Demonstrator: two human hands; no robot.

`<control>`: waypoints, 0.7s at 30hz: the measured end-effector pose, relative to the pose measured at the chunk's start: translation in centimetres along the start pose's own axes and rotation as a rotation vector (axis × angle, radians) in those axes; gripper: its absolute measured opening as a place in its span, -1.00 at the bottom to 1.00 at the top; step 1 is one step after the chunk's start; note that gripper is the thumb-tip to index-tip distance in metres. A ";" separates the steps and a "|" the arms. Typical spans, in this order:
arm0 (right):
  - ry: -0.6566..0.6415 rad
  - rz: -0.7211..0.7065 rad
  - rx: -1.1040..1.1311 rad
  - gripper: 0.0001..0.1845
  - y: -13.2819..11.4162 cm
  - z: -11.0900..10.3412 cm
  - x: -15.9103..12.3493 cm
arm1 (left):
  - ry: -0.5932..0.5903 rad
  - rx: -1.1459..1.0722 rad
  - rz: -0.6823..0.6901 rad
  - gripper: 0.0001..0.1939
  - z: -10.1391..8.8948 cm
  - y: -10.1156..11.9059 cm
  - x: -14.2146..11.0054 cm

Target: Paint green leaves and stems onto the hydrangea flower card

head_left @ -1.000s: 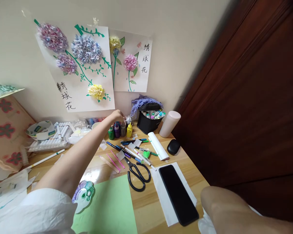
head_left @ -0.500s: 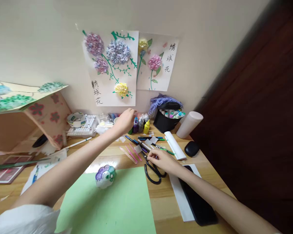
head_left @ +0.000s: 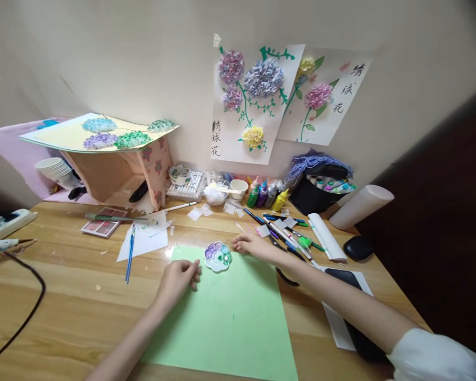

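On the green sheet of paper (head_left: 222, 317) sits a flower-shaped paint palette (head_left: 213, 263) with purple, teal and green paint in its wells. My left hand (head_left: 178, 280) hovers just left of the palette, its fingers loosely curled and apart, with nothing visible in them. From the right, my right hand (head_left: 249, 245) reaches to the palette's upper right edge. Its fingers are bent but apart, and I see no object in them; whether they touch the rim I cannot tell. Under my right forearm lie black-handled scissors (head_left: 287, 277), partly hidden.
Markers and pens (head_left: 281, 230), paper scraps and paint bottles (head_left: 262, 194) lie behind my right hand. A phone (head_left: 359, 323) lies at right, near a mouse (head_left: 359, 247). Blue brushes (head_left: 130, 254) rest on white paper at left, before a decorated box (head_left: 154, 169). A black cable (head_left: 39, 301) curves at far left.
My left hand has come back from the paint bottles to the palette's left side. My right hand has moved from the scissors to the palette's right side. The view has swung left.
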State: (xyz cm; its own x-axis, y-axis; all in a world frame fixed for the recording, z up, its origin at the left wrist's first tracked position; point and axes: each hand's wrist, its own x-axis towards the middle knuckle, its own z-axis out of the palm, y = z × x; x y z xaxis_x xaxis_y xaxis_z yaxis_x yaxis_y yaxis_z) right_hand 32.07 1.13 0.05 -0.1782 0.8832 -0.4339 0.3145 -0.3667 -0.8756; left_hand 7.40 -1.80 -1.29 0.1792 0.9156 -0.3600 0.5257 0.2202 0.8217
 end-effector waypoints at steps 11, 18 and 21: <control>-0.066 0.143 0.093 -0.81 -0.8 0.5 2.4 | 0.000 -0.278 -0.074 -0.69 2.5 1.1 0.8; -0.083 0.135 0.110 -0.77 -1.2 0.8 2.3 | 0.092 -0.437 -0.073 -0.70 2.2 0.5 2.0; -0.083 0.111 0.091 -0.79 -1.4 1.5 2.5 | 0.149 -0.487 -0.064 -0.71 1.6 0.3 2.0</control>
State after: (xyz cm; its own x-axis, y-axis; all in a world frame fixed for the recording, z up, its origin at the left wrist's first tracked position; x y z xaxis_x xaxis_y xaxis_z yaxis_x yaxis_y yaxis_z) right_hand 29.79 3.43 -0.09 -0.2245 0.8101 -0.5415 0.2517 -0.4887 -0.8354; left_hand 9.21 -0.40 -2.48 0.0200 0.9255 -0.3782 0.0769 0.3758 0.9235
